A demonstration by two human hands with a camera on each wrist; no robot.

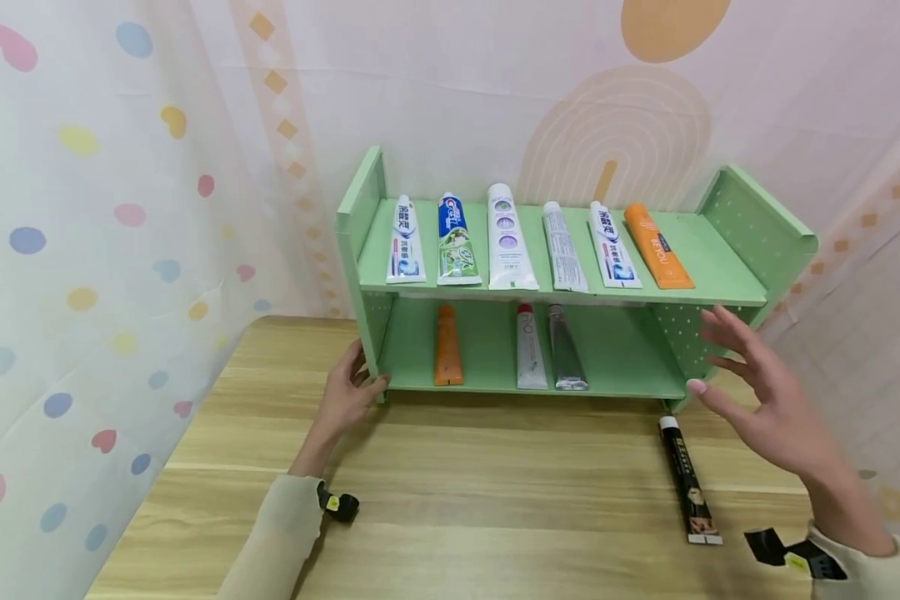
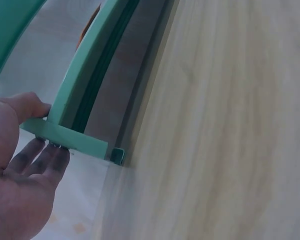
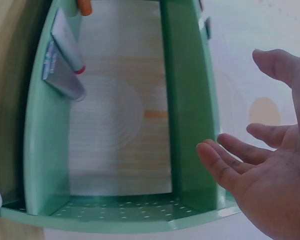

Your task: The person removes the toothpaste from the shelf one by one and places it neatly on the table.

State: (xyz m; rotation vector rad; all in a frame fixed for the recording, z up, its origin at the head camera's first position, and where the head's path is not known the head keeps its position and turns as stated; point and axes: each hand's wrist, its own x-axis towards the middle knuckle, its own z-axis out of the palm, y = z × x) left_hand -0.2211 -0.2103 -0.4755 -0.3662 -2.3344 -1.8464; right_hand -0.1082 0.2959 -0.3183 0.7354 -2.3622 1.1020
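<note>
Centrally, a pale-green two-tier shelf unit (image 1: 487,350) stands on a wood-grained tabletop (image 1: 495,483). Six printed squeeze tubes (image 1: 510,242) lie along the upper tier (image 1: 720,267); an orange tube (image 1: 448,348), a white red-capped tube (image 1: 530,354) and a dark grey tube (image 1: 567,354) occupy the lower. At centre left, the left hand (image 1: 347,392) pinches the unit's side panel (image 1: 362,308). The right hand (image 1: 776,408), at right, is empty, fingers loosely spread. Judged by layout, shelving appears nearly complete: a slim black white-capped tube (image 1: 690,479), lower right on the tabletop, apparently remains.
</note>
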